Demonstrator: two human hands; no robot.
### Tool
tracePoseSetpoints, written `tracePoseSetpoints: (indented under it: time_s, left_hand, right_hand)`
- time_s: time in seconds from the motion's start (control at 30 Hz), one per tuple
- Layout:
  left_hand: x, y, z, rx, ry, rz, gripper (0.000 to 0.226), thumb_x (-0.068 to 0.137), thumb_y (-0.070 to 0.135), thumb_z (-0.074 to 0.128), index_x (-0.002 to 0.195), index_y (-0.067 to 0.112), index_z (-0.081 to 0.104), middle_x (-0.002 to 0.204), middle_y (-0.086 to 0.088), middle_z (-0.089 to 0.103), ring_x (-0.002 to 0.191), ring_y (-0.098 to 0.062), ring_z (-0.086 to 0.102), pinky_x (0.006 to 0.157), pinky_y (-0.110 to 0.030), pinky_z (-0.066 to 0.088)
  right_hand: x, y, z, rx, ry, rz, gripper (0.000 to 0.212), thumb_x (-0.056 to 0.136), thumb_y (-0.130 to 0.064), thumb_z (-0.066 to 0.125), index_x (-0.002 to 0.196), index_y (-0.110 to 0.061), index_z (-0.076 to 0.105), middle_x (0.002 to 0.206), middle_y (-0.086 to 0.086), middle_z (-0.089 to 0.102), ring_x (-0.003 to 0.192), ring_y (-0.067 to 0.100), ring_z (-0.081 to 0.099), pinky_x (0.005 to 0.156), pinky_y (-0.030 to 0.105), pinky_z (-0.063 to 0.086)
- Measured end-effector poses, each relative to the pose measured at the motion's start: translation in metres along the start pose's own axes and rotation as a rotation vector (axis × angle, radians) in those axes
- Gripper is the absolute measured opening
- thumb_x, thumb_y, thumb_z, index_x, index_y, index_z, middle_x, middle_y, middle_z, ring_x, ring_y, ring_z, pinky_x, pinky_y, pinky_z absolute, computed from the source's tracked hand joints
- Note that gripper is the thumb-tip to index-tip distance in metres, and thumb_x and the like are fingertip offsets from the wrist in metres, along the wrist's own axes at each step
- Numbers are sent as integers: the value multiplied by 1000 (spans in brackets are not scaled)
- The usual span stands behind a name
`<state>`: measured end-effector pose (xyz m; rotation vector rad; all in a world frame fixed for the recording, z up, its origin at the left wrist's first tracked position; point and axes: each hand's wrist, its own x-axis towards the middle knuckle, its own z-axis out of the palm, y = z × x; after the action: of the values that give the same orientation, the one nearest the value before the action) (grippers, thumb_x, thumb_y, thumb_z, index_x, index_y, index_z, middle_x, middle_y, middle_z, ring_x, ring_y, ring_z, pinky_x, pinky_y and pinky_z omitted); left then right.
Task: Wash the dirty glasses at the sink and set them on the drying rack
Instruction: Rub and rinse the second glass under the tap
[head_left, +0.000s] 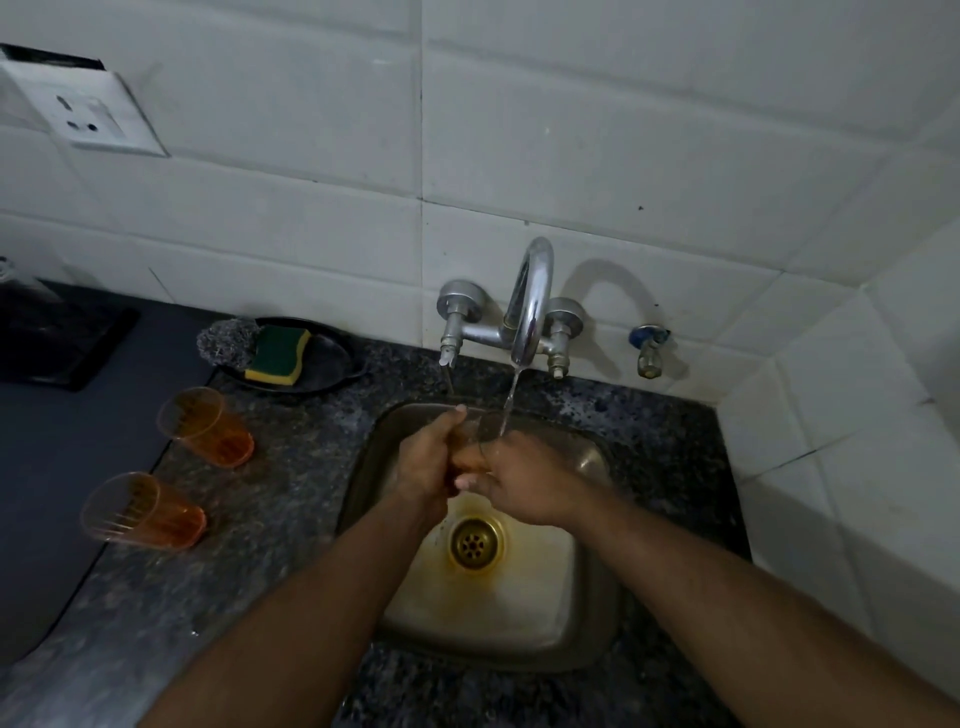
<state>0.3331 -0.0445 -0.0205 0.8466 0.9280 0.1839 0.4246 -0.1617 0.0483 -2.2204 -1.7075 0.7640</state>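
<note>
Both hands (426, 457) (524, 483) curled round one glass (480, 426), mostly hidden, under running water.

Dim, soft picture; faucet (530, 301) throws a shadow right on tiles bowed by wide-angle distortion.

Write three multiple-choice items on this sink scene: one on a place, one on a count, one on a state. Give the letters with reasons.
1. Where does the sponge lie?
A. in the sink
B. on the black dish left of the tap
C. on the wall socket

2. How many orange glasses stand on the counter?
A. two
B. four
C. none

3. What is the tap doing?
A. it is dry
B. it is broken off
C. it is running

Answers:
1 B, the sponge sits on the black dish beside a scrubber.
2 A, a far glass and a near glass.
3 C, a thin stream falls to the left hand and right hand.
</note>
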Motion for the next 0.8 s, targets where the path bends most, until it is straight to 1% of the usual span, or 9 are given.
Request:
tracePoseSetpoints:
  time_s: [0.1,0.13,0.2,0.3,0.37,0.5,0.57,0.7,0.8]
  left_hand:
    - [-3,7,-4,286,-176,-300,49,90,60,55,76,15,65,65,-7,55,36,-11,36,35,-14,22]
    - [-4,10,-3,343,-170,-347,52,91,62,53,73,15,63,63,-6,55,35,-10,35,34,-13,21]
    - [-3,13,2,284,-77,-281,46,89,59,58,72,17,64,62,-3,56,40,-11,38,37,-16,25]
    - [-1,3,8,-1,-5,3,35,85,47,68,92,14,76,76,-7,61,54,-15,50,47,-25,34]
    - [-2,-2,7,-70,-34,3,34,88,41,69,98,9,74,72,-8,61,49,-16,51,42,-23,35]
    - [-16,10,3,275,-150,-363,45,98,43,51,63,15,57,51,-2,51,29,-8,32,30,-13,18]
    - [-12,8,4,262,-160,-312,45,96,49,51,65,18,61,55,-2,53,35,-9,34,34,-15,20]
    - [-2,-8,8,-117,-63,56,24,94,37,64,86,16,72,73,-3,67,57,-16,58,47,-25,41]
    - [-6,-4,5,73,-135,-184,32,96,37,59,87,9,69,69,-12,64,41,-18,51,36,-19,32]
  right_hand:
    - [-3,5,-7,-468,-76,-22,29,102,-48,58,99,-21,69,86,-5,63,72,14,51,65,30,36]
    - [-3,7,-8,-476,-68,-10,31,102,-49,58,98,-20,69,87,-4,65,73,15,52,65,30,34]
    - [-3,8,-6,-201,-47,43,23,102,-43,61,95,-23,70,88,-9,68,76,10,62,67,29,38]
    - [1,5,1,207,11,116,13,103,-29,62,103,-23,74,95,-7,74,69,3,70,68,30,56]
    - [-1,1,1,54,12,69,16,103,-31,61,100,-19,70,93,-5,72,74,10,69,67,35,54]
    - [-11,7,-4,-593,-65,-82,31,106,-46,47,91,-22,60,91,4,68,78,23,63,66,32,34]
    - [-7,11,-4,-522,-38,-46,32,105,-50,49,90,-24,60,86,-1,66,73,19,58,66,32,35]
    - [0,10,4,-27,6,-7,16,101,-43,60,94,-34,70,86,-16,66,81,3,62,74,32,49]
    - [-7,8,-4,-392,-84,-123,23,103,-44,55,104,-26,70,98,-4,69,87,17,64,71,31,40]
